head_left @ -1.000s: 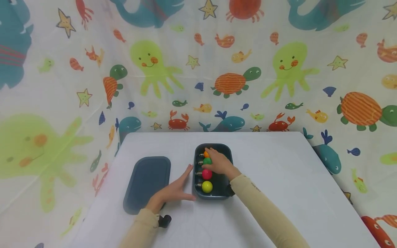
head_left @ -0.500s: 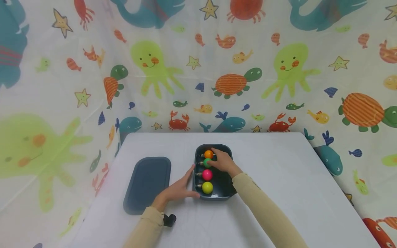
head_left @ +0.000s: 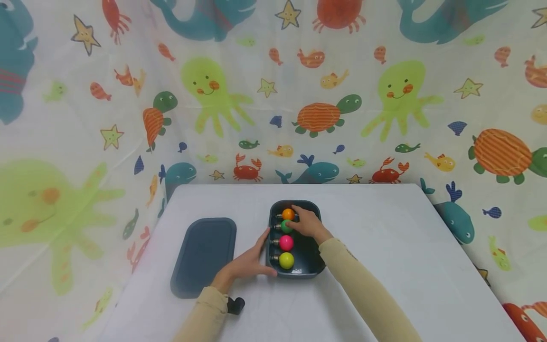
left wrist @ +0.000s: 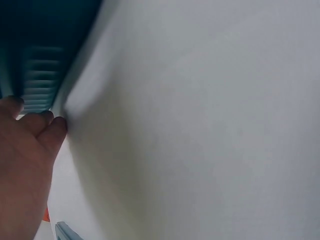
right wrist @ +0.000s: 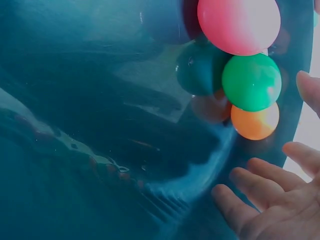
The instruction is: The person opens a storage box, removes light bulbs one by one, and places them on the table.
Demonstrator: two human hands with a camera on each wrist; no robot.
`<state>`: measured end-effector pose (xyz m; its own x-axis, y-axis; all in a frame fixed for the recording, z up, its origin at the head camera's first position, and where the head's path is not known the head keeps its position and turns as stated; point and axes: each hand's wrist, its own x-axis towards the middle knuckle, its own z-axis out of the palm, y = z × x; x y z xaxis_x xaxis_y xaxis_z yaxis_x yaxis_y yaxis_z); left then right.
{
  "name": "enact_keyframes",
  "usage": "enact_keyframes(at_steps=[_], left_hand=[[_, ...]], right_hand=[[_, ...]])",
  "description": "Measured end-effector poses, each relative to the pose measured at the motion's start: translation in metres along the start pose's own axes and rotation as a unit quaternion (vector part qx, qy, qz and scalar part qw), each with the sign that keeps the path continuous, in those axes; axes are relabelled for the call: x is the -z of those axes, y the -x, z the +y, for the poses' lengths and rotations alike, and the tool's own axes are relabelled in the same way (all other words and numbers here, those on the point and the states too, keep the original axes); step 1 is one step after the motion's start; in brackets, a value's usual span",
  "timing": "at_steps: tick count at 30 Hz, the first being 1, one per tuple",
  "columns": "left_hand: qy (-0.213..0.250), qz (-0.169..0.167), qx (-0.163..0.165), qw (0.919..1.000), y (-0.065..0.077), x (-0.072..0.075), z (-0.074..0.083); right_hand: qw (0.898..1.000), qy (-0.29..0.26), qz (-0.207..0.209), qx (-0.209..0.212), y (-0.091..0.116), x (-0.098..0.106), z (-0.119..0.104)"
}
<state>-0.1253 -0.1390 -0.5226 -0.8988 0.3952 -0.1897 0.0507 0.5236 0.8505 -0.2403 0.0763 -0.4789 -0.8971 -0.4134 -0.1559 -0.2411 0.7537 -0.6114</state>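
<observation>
A dark blue box stands on the white table with several coloured light bulbs in a column along its left side. From back to front they are an orange bulb, a green bulb, a pink bulb and a yellow bulb. My left hand rests against the box's left side, thumb by the front corner; the left wrist view shows its fingertips at the ribbed wall. Over the box, my right hand reaches toward the orange and green bulbs, its fingers spread and relaxed.
A flat blue-grey lid lies on the table left of the box. Behind the table hangs a white curtain printed with sea animals.
My left hand has moved right, up to the box's side. My right hand has drawn slightly back and right, uncovering the orange bulb. The bulbs keep their places in the box.
</observation>
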Motion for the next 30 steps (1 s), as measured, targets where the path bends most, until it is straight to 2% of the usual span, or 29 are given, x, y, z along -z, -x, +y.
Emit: enact_keyframes(at_steps=[10,14,19,25,30], left_hand=[[0.008,0.002,-0.002,1.0000,0.000,-0.002,-0.002],[0.060,-0.010,-0.020,0.9979,-0.001,-0.002,-0.004],[0.127,-0.028,-0.034,0.9910,0.000,-0.002,-0.005],[0.167,-0.037,-0.042,0.9843,0.001,-0.004,-0.006],[0.195,-0.038,-0.037,0.9793,0.002,-0.006,-0.008]], right_hand=[[1.000,-0.006,0.000,-0.006,-0.004,-0.003,0.004],[1.000,-0.019,0.006,-0.013,-0.006,-0.005,0.005],[0.999,-0.044,0.019,-0.023,-0.007,-0.007,0.006],[0.996,-0.078,0.041,-0.031,-0.011,-0.011,0.011],[0.994,-0.085,0.057,-0.035,-0.013,-0.014,0.010]])
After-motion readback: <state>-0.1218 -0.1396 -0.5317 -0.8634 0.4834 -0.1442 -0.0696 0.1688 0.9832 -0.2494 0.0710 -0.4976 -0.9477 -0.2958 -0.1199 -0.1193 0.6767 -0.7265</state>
